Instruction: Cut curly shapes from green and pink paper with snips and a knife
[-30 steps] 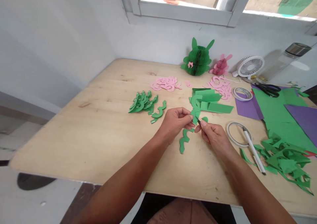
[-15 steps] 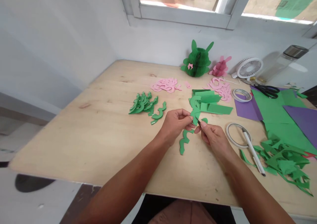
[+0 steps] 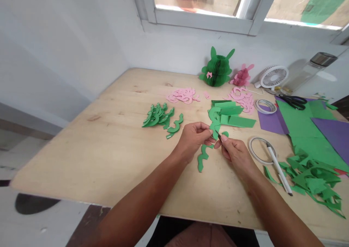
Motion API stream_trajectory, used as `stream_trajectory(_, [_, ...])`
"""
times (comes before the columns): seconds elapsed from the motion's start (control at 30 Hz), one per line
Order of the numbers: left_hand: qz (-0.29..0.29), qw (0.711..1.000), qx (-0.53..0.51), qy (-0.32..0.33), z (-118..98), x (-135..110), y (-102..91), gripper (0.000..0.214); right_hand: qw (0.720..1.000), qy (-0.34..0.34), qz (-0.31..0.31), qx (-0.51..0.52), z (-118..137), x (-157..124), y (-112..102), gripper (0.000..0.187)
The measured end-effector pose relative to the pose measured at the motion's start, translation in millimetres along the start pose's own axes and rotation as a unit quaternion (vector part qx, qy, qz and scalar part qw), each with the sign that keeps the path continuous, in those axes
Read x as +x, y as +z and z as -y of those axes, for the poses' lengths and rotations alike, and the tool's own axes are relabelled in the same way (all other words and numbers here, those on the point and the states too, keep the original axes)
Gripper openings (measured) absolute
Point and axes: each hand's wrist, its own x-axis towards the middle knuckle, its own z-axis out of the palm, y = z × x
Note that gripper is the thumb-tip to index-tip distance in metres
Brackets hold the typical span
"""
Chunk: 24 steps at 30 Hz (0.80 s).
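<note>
- Far left, the surface (image 3: 89, 152) is plain wood from its slanted left edge up to a pile of green curly cutouts (image 3: 158, 115). That's the roomy side for moving anything around.
- The left hand (image 3: 194, 139) is closed, with thumb and fingers pinching the green cutout (image 3: 215, 120) from the left.
- The green cutout is a thin, curvy, hook-shaped bit of card, the same shade as the pile. It's held just above the surface, about mid-width and nearer the front edge than the wall.
- Right below the pinch is a wavy green strip (image 3: 203, 156). Can't tell if it's lying on the wood or hanging from the fingers.
- The right hand (image 3: 236, 153) is closed too, pinching the same cutout from the right, so the fingertips of both hands almost meet. There's a tiny dark sliver between them, too small to make out.
- Just behind the hands are folded green strips (image 3: 234, 116), with pink cutouts (image 3: 183, 94) further back towards the wall.
- Right of the right hand is a tape ring (image 3: 250, 148) with a white pen (image 3: 279, 167) lying across it.
- Then it gets crowded, with a heap of green scraps (image 3: 313, 178) close to the front edge and green and purple sheets (image 3: 305, 127) behind it.
</note>
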Motion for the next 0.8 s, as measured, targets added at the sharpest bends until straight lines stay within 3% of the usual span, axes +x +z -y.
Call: stream_trajectory(0.8, [0.007, 1.000, -0.007, -0.001, 2.8, 1.2, -0.5, 0.012, 1.000, -0.003, -0.005, -0.004, 0.2, -1.3, -0.4, 0.060])
